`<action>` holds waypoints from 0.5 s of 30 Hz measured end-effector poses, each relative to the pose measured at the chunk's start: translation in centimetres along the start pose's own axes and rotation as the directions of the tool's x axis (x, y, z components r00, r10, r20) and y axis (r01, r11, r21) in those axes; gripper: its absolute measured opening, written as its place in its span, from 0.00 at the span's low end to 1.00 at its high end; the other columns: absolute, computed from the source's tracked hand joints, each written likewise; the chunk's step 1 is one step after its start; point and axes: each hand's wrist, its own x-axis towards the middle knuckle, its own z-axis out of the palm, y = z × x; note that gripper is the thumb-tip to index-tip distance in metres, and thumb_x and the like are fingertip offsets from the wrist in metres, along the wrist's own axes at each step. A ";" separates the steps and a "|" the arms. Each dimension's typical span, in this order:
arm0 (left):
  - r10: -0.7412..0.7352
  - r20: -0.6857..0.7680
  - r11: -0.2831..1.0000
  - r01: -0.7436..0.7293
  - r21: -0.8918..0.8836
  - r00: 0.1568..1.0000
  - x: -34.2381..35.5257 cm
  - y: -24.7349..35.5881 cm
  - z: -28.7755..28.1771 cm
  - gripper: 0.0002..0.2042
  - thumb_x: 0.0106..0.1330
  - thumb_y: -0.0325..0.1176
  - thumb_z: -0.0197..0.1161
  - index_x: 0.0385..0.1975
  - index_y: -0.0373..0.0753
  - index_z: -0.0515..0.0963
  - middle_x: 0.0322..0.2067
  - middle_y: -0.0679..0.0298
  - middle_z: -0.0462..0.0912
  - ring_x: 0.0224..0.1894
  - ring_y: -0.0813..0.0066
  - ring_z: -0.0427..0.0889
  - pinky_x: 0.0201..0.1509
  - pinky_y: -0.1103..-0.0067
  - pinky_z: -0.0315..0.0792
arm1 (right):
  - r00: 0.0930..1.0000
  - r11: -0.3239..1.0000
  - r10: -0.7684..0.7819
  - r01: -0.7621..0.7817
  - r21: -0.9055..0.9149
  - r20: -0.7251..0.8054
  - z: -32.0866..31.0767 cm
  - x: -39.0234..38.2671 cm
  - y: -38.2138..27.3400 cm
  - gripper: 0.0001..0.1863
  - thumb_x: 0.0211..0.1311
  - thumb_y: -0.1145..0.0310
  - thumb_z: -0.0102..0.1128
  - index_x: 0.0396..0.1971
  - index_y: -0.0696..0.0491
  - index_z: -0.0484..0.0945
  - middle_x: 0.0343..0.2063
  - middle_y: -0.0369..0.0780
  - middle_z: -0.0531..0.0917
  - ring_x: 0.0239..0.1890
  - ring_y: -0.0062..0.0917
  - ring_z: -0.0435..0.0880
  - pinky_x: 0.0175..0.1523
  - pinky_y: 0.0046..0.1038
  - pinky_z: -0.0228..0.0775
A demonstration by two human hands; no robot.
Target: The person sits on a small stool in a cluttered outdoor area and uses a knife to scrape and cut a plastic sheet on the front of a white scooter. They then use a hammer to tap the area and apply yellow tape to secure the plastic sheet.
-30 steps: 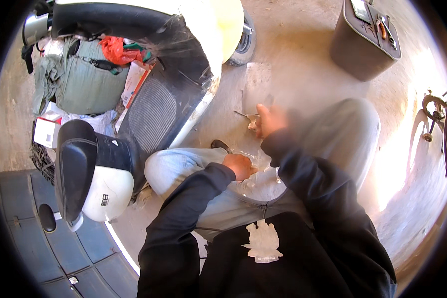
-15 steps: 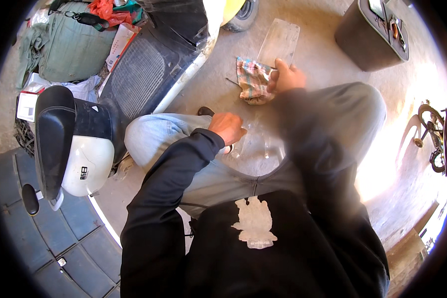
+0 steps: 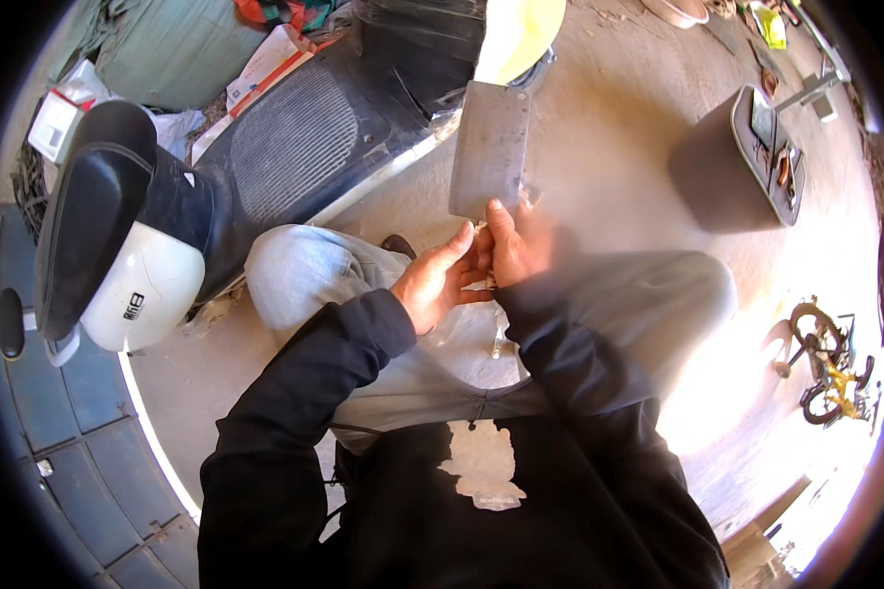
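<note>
A rectangular grey metal cleaver blade [image 3: 486,147] rises upright in the picture above my hands, its lower end hidden by fingers. My right hand [image 3: 519,240] is closed at that lower end, thumb pressed along it. Beside it, my left hand [image 3: 434,280] has palm turned inward and fingers curled toward the same end, meeting the right hand; exactly what they wrap is partly hidden. Crumpled clear plastic [image 3: 481,348] lies below them between my jeans-clad legs [image 3: 295,280].
At left stands a scooter [image 3: 142,285] with bags [image 3: 167,54] and boxes [image 3: 59,118] beside it. A dark bin [image 3: 717,167] with pliers [image 3: 784,167] on top stands at upper right. A small yellow bicycle [image 3: 835,378] is at right, blue-grey panels [image 3: 49,383] at lower left.
The metal blade has come up from the floor into my grip. My hands have moved together. The patterned cloth no longer shows. The whole view has shifted, bringing more of the upper right in.
</note>
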 end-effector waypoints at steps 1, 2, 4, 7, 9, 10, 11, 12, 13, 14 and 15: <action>0.042 0.014 0.999 -0.042 -0.019 0.999 -0.3 0.1 0.1 0.34 0.61 0.63 0.48 0.57 0.40 0.63 0.53 0.61 0.70 0.56 0.68 0.68 0.60 0.67 0.60 | 1.000 1.000 0.012 -0.012 0.006 0.015 0.7 0.0 -0.3 0.13 0.66 0.64 0.50 0.26 0.58 0.73 0.12 0.34 0.73 0.10 0.14 0.68 0.14 0.19 0.58; 0.084 0.028 0.996 -0.083 -0.038 0.996 -0.6 0.3 0.3 0.34 0.61 0.63 0.48 0.58 0.41 0.63 0.53 0.62 0.69 0.56 0.69 0.68 0.60 0.67 0.59 | 0.999 1.000 0.023 -0.024 0.012 0.028 1.4 0.2 -0.4 0.13 0.66 0.64 0.49 0.27 0.58 0.73 0.12 0.34 0.73 0.09 0.14 0.68 0.14 0.19 0.59; 0.169 -0.002 0.982 -0.169 -0.088 0.986 -1.0 1.6 0.8 0.31 0.61 0.60 0.52 0.55 0.43 0.67 0.52 0.64 0.72 0.54 0.71 0.68 0.59 0.71 0.59 | 0.988 0.992 0.062 -0.076 0.102 0.140 2.3 0.8 0.5 0.15 0.67 0.63 0.47 0.27 0.57 0.75 0.11 0.34 0.75 0.09 0.15 0.69 0.14 0.19 0.60; 0.260 -0.184 0.962 -0.270 -0.033 0.948 -1.4 2.7 -1.6 0.29 0.60 0.58 0.56 0.53 0.41 0.70 0.47 0.67 0.76 0.46 0.76 0.73 0.50 0.79 0.65 | 0.964 1.000 0.017 -0.013 -0.017 0.265 5.1 1.4 1.6 0.17 0.68 0.63 0.46 0.23 0.57 0.75 0.10 0.35 0.75 0.09 0.17 0.71 0.15 0.20 0.62; 0.365 -0.202 0.917 -0.388 -0.087 0.909 -1.4 3.5 -2.7 0.26 0.62 0.55 0.55 0.52 0.40 0.70 0.46 0.65 0.76 0.47 0.76 0.74 0.51 0.77 0.68 | 0.902 0.990 -0.085 0.126 -0.069 0.423 5.9 2.3 -0.5 0.18 0.68 0.62 0.45 0.22 0.58 0.74 0.09 0.36 0.74 0.10 0.19 0.73 0.17 0.22 0.65; 0.414 -0.213 0.890 -0.442 -0.108 0.885 -1.2 3.8 -3.3 0.25 0.63 0.53 0.54 0.51 0.40 0.71 0.46 0.65 0.77 0.47 0.76 0.75 0.52 0.76 0.69 | 0.631 0.626 -0.637 0.759 -0.180 0.443 6.0 5.3 2.0 0.20 0.67 0.58 0.47 0.23 0.59 0.76 0.12 0.38 0.77 0.12 0.21 0.75 0.20 0.23 0.68; 0.450 -0.209 0.875 -0.476 -0.092 0.868 -1.9 4.9 -3.1 0.23 0.65 0.51 0.53 0.50 0.39 0.71 0.46 0.64 0.77 0.47 0.75 0.75 0.51 0.76 0.70 | 0.818 0.855 -0.280 0.450 -0.257 0.502 5.9 5.0 0.4 0.21 0.66 0.56 0.48 0.25 0.60 0.77 0.15 0.39 0.79 0.14 0.22 0.76 0.21 0.24 0.69; 0.486 -0.207 0.857 -0.509 -0.076 0.849 -2.4 6.2 -3.1 0.21 0.66 0.50 0.52 0.49 0.39 0.71 0.46 0.62 0.76 0.46 0.74 0.76 0.51 0.76 0.71 | 0.847 0.929 0.130 0.077 -0.361 0.516 5.5 4.7 -1.6 0.23 0.65 0.53 0.50 0.26 0.60 0.78 0.17 0.40 0.80 0.15 0.22 0.77 0.22 0.24 0.70; 0.523 -0.270 0.825 -0.560 -0.081 0.809 -1.9 7.3 -3.5 0.20 0.67 0.48 0.51 0.48 0.38 0.72 0.47 0.61 0.76 0.47 0.72 0.76 0.52 0.76 0.71 | 0.861 0.914 0.202 0.006 -0.407 0.466 4.9 5.7 -2.6 0.25 0.62 0.50 0.52 0.28 0.62 0.79 0.21 0.42 0.81 0.16 0.21 0.78 0.22 0.23 0.70; 0.555 -0.346 0.787 -0.612 -0.075 0.756 -1.5 8.4 -4.4 0.19 0.68 0.47 0.50 0.47 0.37 0.72 0.47 0.60 0.76 0.47 0.71 0.77 0.52 0.75 0.71 | 0.892 0.915 0.225 -0.054 -0.401 0.392 4.3 7.1 -1.9 0.25 0.62 0.50 0.52 0.28 0.62 0.79 0.19 0.40 0.81 0.15 0.21 0.76 0.22 0.22 0.70; 0.577 -0.428 0.765 -0.644 -0.015 0.695 -1.0 9.7 -6.1 0.20 0.68 0.46 0.50 0.47 0.35 0.71 0.46 0.59 0.76 0.47 0.69 0.77 0.53 0.74 0.72 | 0.920 0.928 0.205 -0.074 -0.365 0.334 3.5 8.3 -1.8 0.23 0.63 0.53 0.52 0.28 0.62 0.78 0.19 0.40 0.80 0.15 0.21 0.76 0.22 0.22 0.69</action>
